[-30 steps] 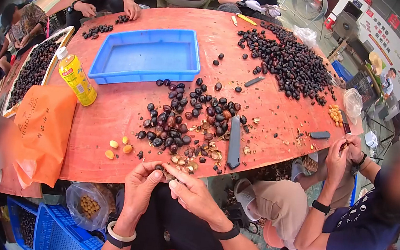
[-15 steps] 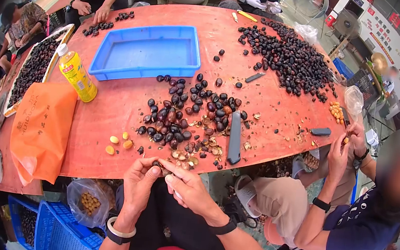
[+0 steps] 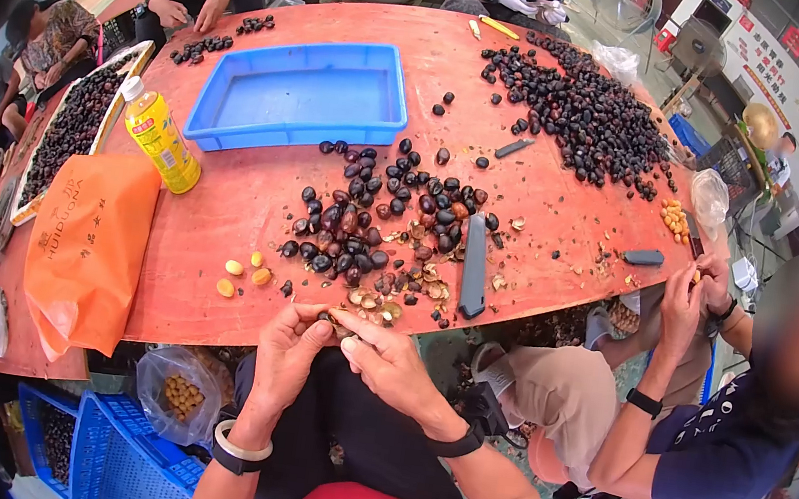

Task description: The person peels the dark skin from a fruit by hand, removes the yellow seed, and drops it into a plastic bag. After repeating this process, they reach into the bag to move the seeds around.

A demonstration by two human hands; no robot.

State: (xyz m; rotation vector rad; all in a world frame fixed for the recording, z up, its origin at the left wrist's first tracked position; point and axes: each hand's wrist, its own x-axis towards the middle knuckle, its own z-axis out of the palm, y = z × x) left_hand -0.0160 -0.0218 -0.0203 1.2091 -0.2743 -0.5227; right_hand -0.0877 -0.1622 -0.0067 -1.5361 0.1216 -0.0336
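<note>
At the table's near edge my left hand (image 3: 289, 361) is closed, pinching a dark-shelled nut (image 3: 325, 317) between thumb and fingertips. My right hand (image 3: 396, 370) meets it from the right, its fingers closed at the nut; what lies inside this grip is hidden. Just beyond my hands are pale opened shells (image 3: 374, 305) and a loose pile of glossy dark nuts (image 3: 346, 232). Several yellow peeled kernels (image 3: 230, 268) lie to the left. A grey knife-like tool with a long flat handle (image 3: 475, 265) rests right of the pile.
A blue tray (image 3: 293, 140) stands beyond the pile, with a yellow drink bottle (image 3: 162, 139) and an orange bag (image 3: 89, 249) at left. A bigger nut heap (image 3: 579, 112) lies far right. Beside me at right, a co-worker (image 3: 699, 430) handles a kernel. Blue crates (image 3: 126, 451) stand below left.
The view has shifted slightly, so the table's things appear a little displaced. My right fingers have turned a little over the nut, which stays in my left hand.
</note>
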